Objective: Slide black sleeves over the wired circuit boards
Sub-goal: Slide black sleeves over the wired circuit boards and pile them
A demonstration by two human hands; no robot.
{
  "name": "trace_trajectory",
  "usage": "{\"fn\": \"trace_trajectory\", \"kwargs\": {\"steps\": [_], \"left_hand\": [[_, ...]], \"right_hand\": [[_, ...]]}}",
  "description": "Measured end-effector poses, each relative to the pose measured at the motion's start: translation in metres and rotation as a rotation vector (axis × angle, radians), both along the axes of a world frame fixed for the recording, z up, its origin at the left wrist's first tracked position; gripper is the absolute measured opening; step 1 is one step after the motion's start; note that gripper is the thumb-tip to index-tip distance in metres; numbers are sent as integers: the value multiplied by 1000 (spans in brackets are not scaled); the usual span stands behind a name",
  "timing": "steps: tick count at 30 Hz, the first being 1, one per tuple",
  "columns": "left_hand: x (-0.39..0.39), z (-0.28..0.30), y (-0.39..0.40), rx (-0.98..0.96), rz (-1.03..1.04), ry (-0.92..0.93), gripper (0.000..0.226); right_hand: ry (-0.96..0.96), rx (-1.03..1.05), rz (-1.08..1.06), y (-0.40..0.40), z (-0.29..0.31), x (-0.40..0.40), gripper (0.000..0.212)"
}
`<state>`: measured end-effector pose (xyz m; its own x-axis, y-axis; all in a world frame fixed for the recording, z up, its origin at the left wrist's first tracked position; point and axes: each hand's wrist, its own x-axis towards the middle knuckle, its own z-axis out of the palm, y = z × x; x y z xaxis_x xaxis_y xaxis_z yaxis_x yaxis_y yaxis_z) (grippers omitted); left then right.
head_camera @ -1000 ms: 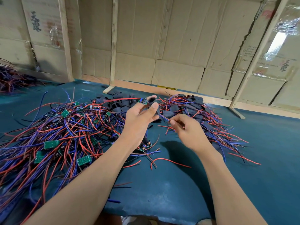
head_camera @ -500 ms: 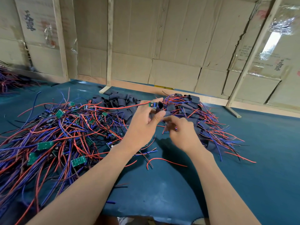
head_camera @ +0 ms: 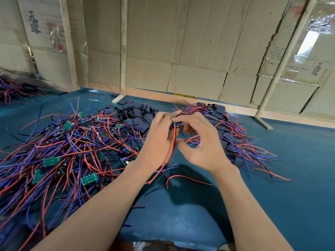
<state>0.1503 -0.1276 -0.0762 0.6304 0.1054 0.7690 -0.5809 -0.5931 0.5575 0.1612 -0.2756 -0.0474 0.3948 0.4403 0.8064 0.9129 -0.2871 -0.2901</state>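
Note:
My left hand and my right hand meet above the teal table. Between their fingertips sits a small wired circuit board with a blue part showing. Its red and black wires hang down past my left palm. Both hands pinch around the board; a black sleeve between the fingers is mostly hidden. A heap of loose black sleeves lies just beyond my left hand. Bare green boards with red and blue wires are piled at the left. Sleeved boards lie in a pile at the right.
The teal table ends at a wooden rail and cardboard wall behind. A loose red wire lies in front of my hands. Another wire bundle sits at the far left edge. Slanted wooden struts stand at the right.
My hands came together: the right hand moved left up to the board in my left hand. The board's wires now hang down instead of trailing left.

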Motion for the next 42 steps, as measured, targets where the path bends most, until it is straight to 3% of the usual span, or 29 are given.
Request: {"fn": "trace_trajectory", "kwargs": {"steps": [3, 6, 9, 11, 15, 28, 33, 42], "left_hand": [[3, -3, 6, 61, 90, -34, 52], [7, 6, 1, -8, 127, -13, 20], [2, -1, 0, 115, 78, -34, 38], [-3, 1, 2, 95, 41, -20, 44], [-5, 5, 1, 82, 34, 6, 45], [-4, 1, 3, 153, 176, -31, 47], [-1, 1, 2, 237, 147, -103, 46], [-4, 3, 1, 136, 25, -51, 46]], "right_hand": [[-19, 49, -27, -1, -3, 4, 38], [-2, 121, -24, 1, -6, 7, 26], [233, 271, -32, 5, -7, 7, 14], [389, 372, -22, 7, -8, 8, 14], [476, 494, 5, 7, -7, 11, 13], [449, 418, -26, -1, -9, 17, 11], [486, 447, 17, 1, -9, 17, 9], [365, 290, 5, -1, -8, 16, 17]]}}
